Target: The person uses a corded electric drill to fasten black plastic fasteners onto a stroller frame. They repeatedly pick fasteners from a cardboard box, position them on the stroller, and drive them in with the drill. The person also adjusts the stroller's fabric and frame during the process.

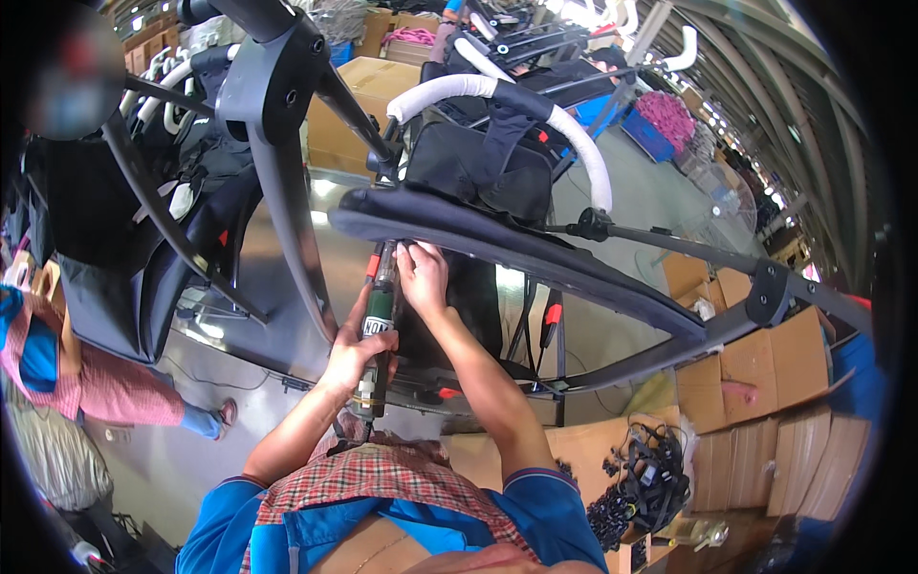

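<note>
My left hand [358, 358] is wrapped round a green and black power screwdriver [380, 304], held upright with its tip pointing away from me. My right hand [424, 281] is closed beside that tip, fingertips pinched together right under a long black fabric-covered edge [516, 247]. Whatever lies between those fingertips is too small or hidden to make out. The edge belongs to a partly built stroller with black fabric [469, 167], dark tubes and a curved white-wrapped handle bar [580, 143].
Another stroller frame [277, 163] rises close on my left. Beyond it a person in a checked apron [115, 387] stands. Cardboard boxes [765, 383] and a bunch of black straps and buckles [655, 474] lie at right. Further strollers and a blue crate [646, 134] fill the background.
</note>
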The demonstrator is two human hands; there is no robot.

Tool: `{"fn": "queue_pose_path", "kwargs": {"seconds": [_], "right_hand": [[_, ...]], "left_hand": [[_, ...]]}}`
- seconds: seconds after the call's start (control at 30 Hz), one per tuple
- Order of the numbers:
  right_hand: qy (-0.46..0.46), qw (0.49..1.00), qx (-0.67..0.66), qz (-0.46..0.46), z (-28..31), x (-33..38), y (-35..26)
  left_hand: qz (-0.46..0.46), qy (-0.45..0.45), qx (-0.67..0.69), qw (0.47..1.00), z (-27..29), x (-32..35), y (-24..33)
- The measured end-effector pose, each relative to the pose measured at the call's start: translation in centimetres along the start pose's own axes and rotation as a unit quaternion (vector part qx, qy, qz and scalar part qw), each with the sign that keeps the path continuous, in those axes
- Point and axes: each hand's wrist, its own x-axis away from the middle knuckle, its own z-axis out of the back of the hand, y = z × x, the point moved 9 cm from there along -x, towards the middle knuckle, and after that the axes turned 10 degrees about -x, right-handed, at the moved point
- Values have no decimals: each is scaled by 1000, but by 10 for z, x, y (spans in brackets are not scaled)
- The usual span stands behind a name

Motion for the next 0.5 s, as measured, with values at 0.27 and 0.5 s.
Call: {"fn": "queue_pose_path", "kwargs": {"seconds": [0.27,0.5], "right_hand": [[26,996,29,-82,103,63,-52],[153,948,254,-114,277,221,-127]], "left_hand": [[105,-240,-36,964,-36,37,-5],[256,-451,-122,846,-105,100,-100]]}}
